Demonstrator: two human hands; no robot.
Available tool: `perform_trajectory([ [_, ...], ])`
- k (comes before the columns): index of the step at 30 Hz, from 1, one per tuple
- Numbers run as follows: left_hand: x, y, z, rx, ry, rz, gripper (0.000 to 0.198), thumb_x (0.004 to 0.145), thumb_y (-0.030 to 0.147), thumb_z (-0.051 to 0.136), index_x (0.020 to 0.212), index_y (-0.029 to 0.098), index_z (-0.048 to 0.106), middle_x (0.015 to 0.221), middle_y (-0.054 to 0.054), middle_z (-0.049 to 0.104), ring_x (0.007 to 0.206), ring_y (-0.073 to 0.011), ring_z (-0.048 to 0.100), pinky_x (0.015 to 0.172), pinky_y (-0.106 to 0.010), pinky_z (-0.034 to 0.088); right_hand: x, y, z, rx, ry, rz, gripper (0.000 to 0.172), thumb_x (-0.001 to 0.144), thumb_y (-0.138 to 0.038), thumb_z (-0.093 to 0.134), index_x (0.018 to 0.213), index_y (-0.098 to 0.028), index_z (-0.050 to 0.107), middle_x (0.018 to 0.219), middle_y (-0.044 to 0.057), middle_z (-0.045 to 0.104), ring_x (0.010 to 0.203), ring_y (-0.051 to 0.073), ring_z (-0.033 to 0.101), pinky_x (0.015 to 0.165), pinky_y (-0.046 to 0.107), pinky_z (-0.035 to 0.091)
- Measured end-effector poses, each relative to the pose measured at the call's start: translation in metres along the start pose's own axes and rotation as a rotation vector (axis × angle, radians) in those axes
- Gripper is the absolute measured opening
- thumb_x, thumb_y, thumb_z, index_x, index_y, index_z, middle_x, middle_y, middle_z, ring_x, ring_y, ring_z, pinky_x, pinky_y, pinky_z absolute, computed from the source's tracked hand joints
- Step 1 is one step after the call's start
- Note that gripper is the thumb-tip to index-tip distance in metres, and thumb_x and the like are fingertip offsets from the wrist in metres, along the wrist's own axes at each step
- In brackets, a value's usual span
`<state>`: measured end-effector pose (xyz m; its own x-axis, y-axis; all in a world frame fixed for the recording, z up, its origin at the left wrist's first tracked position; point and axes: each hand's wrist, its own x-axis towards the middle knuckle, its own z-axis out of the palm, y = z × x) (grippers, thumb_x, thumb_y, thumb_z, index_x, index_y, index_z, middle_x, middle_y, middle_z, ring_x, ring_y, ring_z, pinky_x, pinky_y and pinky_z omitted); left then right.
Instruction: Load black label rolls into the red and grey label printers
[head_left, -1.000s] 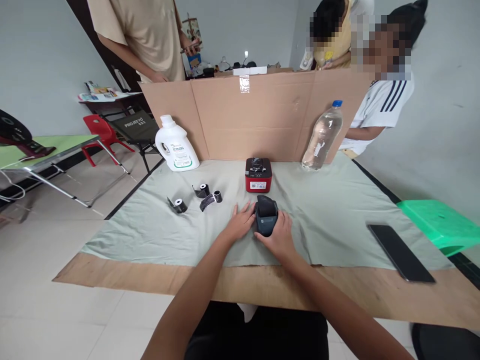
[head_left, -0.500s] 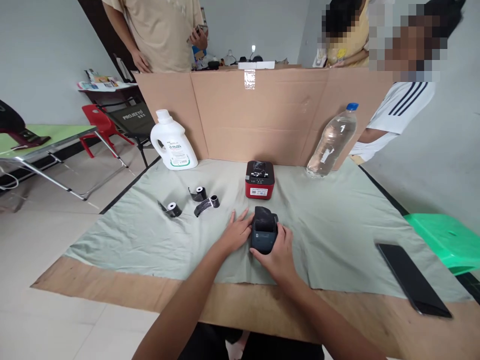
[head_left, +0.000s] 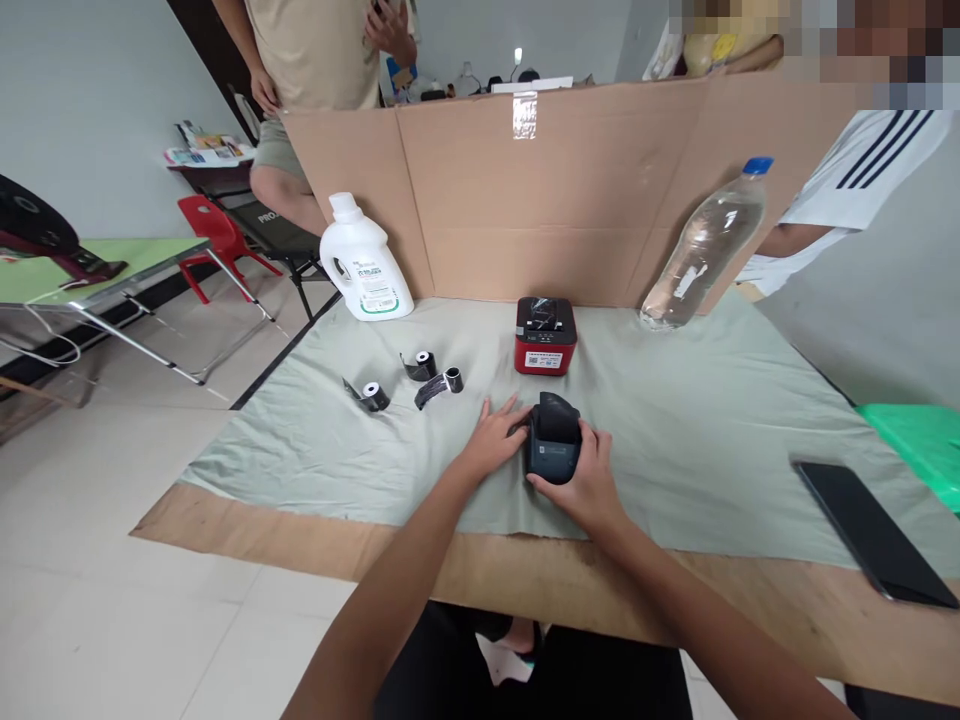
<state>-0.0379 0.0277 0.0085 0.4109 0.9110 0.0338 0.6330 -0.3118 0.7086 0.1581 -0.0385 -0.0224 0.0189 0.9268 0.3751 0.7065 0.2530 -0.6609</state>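
A small dark blue label printer [head_left: 553, 444] sits on the pale green cloth [head_left: 697, 430] with its lid raised. My right hand [head_left: 589, 482] is wrapped round its right and near side. My left hand [head_left: 496, 440] rests on the cloth with fingers spread, touching the printer's left side. A red and black printer [head_left: 545, 336] stands just behind it. Three small black label rolls [head_left: 420, 380] lie to the left on the cloth.
A white detergent jug [head_left: 364, 265] and a clear water bottle [head_left: 701, 250] lean at the cardboard screen [head_left: 555, 190]. A black phone [head_left: 874, 535] lies at the right. People stand behind the screen. A green stool [head_left: 915, 440] and a folding table [head_left: 97, 280] flank the desk.
Only the camera view has shifted, sliding the scene slightly right and up. Both hands stay at the dark blue printer.
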Motion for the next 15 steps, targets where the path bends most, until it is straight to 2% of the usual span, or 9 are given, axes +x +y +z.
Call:
perform_trajectory([
  [4,0.004,-0.002,0.003,-0.049,0.002,-0.032,0.056,0.097,0.028,0.046,0.151,0.029,0.059,0.152,-0.005,0.064,0.163,-0.0275,0.03,0.133,-0.065,-0.006,0.001,0.0,0.0,-0.049,0.014,0.002,0.116,0.061,-0.05,0.09,0.155,-0.014,0.032,0.135,0.022,0.045,0.133,0.045,0.047,0.115,0.067,0.042],
  [6,0.006,-0.005,0.006,-0.107,0.016,-0.06,0.056,0.093,0.027,0.051,0.148,0.028,0.062,0.154,-0.006,0.061,0.163,-0.0294,0.029,0.133,-0.065,-0.004,0.001,0.0,0.0,-0.05,0.014,0.003,0.115,0.062,-0.05,0.089,0.156,-0.016,0.031,0.141,0.023,0.042,0.137,0.046,0.043,0.117,0.069,0.038],
  [10,0.011,-0.012,0.01,-0.258,0.063,-0.085,0.053,0.086,0.025,0.06,0.138,0.028,0.07,0.155,-0.006,0.061,0.162,-0.034,0.03,0.133,-0.064,-0.004,0.002,0.002,0.0,0.044,-0.032,-0.016,0.115,0.067,-0.048,0.086,0.159,-0.018,0.023,0.155,0.023,0.035,0.149,0.042,0.037,0.123,0.063,0.037],
  [15,0.014,-0.013,0.008,-0.402,0.059,-0.09,0.046,0.081,0.021,0.063,0.124,0.029,0.078,0.142,-0.005,0.07,0.155,-0.036,0.044,0.132,-0.064,-0.011,0.005,0.003,-0.001,0.096,-0.068,-0.015,0.117,0.067,-0.046,0.088,0.159,-0.017,0.022,0.159,0.023,0.035,0.152,0.039,0.037,0.127,0.06,0.034],
])
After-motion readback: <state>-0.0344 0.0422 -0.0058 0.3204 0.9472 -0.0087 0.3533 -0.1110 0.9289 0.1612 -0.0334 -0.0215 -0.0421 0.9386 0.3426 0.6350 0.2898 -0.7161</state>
